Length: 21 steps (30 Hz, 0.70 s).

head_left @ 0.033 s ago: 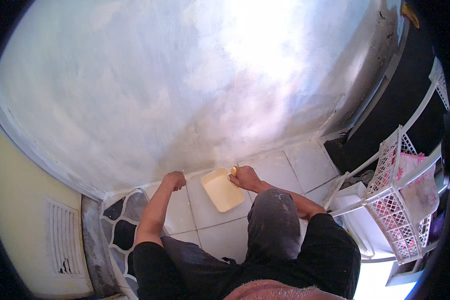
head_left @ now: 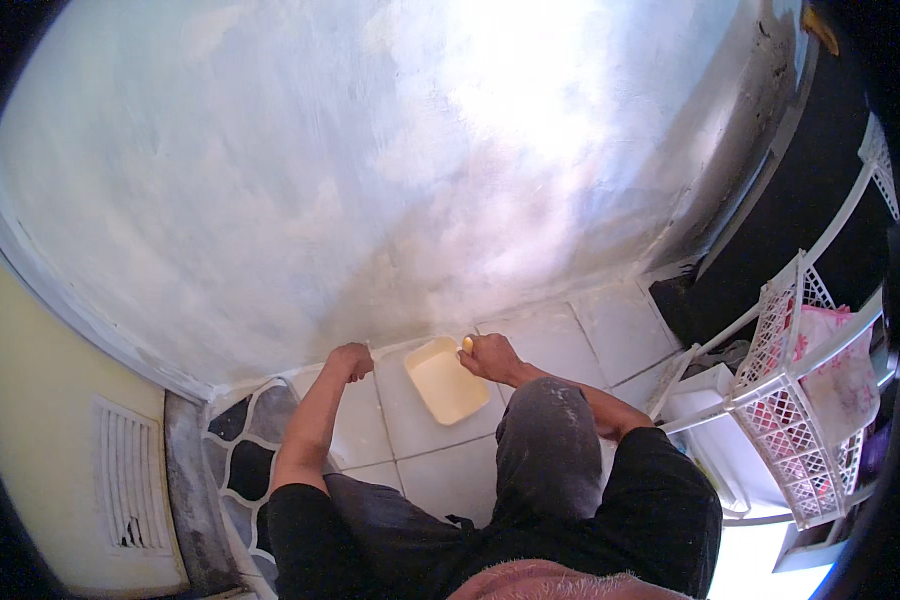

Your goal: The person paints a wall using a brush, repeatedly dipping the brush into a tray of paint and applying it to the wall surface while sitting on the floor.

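Note:
A shallow cream-yellow tray (head_left: 452, 388) with rounded corners lies on the white floor tiles in front of my knees. Beside its far right corner, my right hand (head_left: 492, 356) is closed around a small tool with a yellow handle (head_left: 467, 344); most of the tool is hidden by the fingers. My left hand (head_left: 350, 362) is down near the foot of the wall, left of the tray and apart from it. Its fingers are curled closed, and what they hold, if anything, cannot be made out.
A pale, patchily painted wall (head_left: 300, 180) rises just beyond my hands. On the right stands a white plastic rack with lattice baskets (head_left: 790, 440), one with a pink-patterned cloth (head_left: 832, 365) hanging over it. A louvred vent (head_left: 130, 478) and black-and-grey pebble-patterned flooring (head_left: 250, 468) are on the left.

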### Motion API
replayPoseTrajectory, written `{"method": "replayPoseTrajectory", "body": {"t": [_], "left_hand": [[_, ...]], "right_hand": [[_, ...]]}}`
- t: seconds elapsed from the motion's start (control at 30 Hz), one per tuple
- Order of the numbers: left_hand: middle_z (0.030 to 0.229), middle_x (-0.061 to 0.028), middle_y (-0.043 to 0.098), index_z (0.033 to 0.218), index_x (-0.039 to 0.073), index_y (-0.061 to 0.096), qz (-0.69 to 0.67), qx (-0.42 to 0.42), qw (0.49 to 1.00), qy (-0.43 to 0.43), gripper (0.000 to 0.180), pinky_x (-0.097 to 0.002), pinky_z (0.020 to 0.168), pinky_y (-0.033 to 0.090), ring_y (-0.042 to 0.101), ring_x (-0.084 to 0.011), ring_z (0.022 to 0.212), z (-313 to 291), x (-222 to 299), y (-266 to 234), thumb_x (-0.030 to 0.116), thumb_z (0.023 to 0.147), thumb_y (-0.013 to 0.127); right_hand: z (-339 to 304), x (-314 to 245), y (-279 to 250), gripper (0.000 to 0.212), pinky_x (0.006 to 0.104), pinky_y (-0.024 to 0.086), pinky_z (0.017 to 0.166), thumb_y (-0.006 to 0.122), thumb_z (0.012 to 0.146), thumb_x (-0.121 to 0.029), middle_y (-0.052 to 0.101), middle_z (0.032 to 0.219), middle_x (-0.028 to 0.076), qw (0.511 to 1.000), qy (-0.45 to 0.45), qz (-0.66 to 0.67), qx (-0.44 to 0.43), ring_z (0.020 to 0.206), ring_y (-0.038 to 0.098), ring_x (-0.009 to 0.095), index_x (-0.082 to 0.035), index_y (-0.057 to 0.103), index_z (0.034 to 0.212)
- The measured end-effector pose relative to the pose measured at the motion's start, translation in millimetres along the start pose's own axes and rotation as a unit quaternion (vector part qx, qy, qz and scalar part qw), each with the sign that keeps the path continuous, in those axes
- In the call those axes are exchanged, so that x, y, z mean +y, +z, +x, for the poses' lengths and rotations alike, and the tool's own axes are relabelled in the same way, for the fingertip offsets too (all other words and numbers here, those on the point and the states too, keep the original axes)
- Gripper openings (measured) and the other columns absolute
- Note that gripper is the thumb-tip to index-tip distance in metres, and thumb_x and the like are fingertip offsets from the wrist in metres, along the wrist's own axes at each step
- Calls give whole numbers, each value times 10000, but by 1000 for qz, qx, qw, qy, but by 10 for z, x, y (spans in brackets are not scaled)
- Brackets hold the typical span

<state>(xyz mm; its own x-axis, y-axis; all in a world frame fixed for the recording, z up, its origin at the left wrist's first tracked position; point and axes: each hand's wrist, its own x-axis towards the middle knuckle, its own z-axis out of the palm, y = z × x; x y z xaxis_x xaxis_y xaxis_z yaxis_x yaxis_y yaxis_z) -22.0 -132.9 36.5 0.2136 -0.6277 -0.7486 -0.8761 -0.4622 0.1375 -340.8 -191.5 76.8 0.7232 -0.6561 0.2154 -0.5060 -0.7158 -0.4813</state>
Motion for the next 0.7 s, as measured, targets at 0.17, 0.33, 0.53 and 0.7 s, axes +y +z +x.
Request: {"method": "replayPoseTrajectory", "body": {"t": [0.17, 0.33, 0.53, 0.7], "left_hand": [[676, -130, 633, 726, -15, 638, -28, 4, 1000, -4, 222, -358, 511, 480, 598, -223, 566, 99, -4, -51, 111, 742, 456], [706, -135, 646, 757, -12, 651, 13, -15, 1000, 12, 228, -374, 542, 492, 619, -228, 610, 176, 11, -22, 107, 741, 456], [725, -141, 657, 772, -9, 664, 31, -22, 999, -19, 236, -364, 546, 501, 629, -232, 613, 163, -84, -10, 104, 740, 459], [719, -136, 658, 761, -10, 664, 5, -19, 999, -32, 225, -355, 525, 497, 625, -228, 591, 174, -123, -19, 102, 736, 471]], "right_hand": [[-98, -189, 147, 290, 400, 483, 535, 591, 815, -286, 601, 616, 161, 993, -56, 106, -20, 556, 607, 305, -10, 585, 727], [-166, -254, 200, 309, 299, 487, 542, 611, 818, -296, 632, 608, 102, 945, 71, 300, -107, 550, 631, 154, 7, 655, 772], [-57, 34, 88, 317, 430, 495, 587, 596, 799, -323, 619, 662, 189, 995, 39, 91, -12, 596, 609, 347, -7, 624, 787], [-38, 117, 70, 232, 457, 486, 582, 580, 815, -277, 604, 660, 168, 1000, -15, -2, 3, 607, 602, 363, -49, 563, 850]]}}
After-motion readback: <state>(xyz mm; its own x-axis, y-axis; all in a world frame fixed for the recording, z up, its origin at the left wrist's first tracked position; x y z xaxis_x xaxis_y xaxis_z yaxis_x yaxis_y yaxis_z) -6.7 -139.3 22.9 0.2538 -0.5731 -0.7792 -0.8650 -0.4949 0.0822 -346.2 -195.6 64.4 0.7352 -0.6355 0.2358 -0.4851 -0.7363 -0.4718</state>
